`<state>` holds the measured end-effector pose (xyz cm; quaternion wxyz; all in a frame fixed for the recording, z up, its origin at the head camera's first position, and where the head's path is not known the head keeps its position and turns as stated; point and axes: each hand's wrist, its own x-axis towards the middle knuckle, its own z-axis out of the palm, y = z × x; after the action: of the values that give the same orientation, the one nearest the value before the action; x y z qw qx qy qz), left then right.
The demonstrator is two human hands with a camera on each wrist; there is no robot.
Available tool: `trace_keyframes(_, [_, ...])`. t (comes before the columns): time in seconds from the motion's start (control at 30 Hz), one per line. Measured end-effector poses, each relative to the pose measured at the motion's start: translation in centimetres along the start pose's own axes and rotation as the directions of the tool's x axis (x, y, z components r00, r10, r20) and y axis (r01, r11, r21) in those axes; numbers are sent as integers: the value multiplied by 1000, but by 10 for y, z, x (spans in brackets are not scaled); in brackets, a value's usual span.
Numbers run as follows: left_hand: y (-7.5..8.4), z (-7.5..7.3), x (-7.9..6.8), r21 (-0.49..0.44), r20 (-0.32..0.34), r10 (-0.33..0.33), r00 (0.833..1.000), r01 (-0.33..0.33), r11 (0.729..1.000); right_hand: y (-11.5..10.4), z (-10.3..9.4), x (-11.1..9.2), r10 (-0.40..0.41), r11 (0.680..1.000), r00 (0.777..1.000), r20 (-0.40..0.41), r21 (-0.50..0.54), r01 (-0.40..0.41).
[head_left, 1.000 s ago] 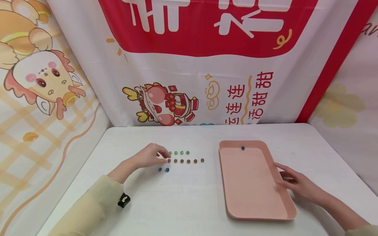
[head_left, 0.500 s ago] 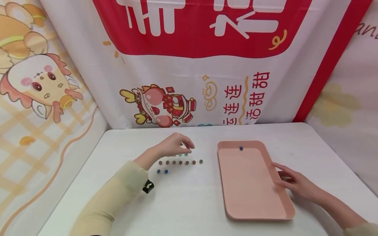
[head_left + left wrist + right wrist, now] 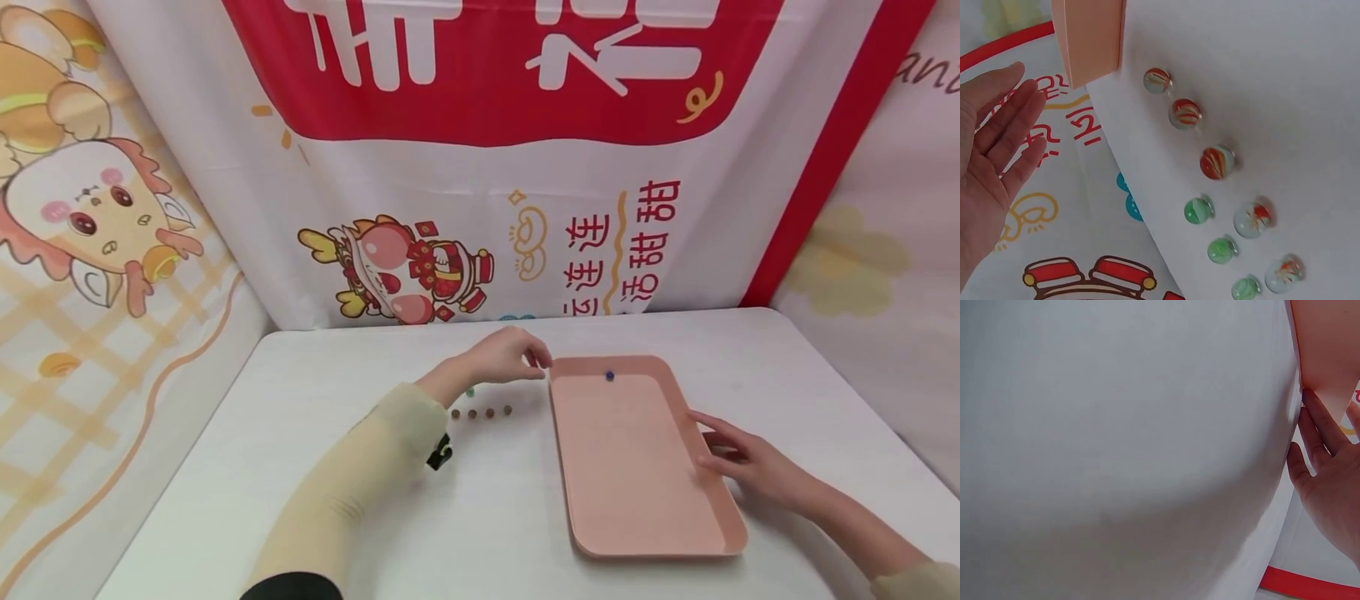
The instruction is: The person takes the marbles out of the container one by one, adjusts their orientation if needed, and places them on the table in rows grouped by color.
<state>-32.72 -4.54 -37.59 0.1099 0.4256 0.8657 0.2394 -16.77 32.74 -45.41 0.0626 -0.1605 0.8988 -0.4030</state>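
Observation:
My left hand point(image 3: 510, 357) hovers at the far left corner of a pink tray point(image 3: 630, 467), its thumb and index fingertips close together. No marble shows between them in the left wrist view, where the fingers point(image 3: 1013, 128) are gently bent. Below this hand, a green marble point(image 3: 470, 392) and several brown-looking marbles point(image 3: 490, 412) lie in rows. The wrist view shows red-swirled marbles point(image 3: 1217, 162) beside a row of green ones. A blue marble point(image 3: 610, 376) lies inside the tray at its far end. My right hand point(image 3: 757, 467) touches the tray's right rim with extended fingers.
A white table point(image 3: 480, 517) carries everything. A printed cloth point(image 3: 480, 233) hangs along its back edge, with a patterned panel point(image 3: 112, 350) on the left and a pale panel on the right. The left forearm hides part of the rows, including the two blue marbles seen earlier.
My left hand has swept right from the left end of the marble rows to the tray's corner, with a greenish spot at its fingertips midway. My right hand stays at the tray rim.

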Motion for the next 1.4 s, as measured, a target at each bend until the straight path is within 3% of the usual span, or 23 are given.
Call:
trace_keyframes(0.17, [7,8,23,9,4,8,1000,-8,1000,-1,-1,1,34,999,999,21,15,-34])
trace_keyframes(0.4, [11,19,43,-30,-15,-13,1000,13,999,-1,-2,1,56,998,998,28,17,-57])
trace_keyframes(0.8, [17,42,67,-58,-55,-23,998,20,998,-3,-2,3,77,997,996,37,5,-77])
trace_keyframes(1.07, [23,57,89,-53,-55,20,998,-23,998,-1,-2,2,86,996,996,37,15,-87])
trace_keyframes(1.4, [19,74,96,-19,2,-45,999,45,999,-1,-3,2,81,996,996,30,23,-82])
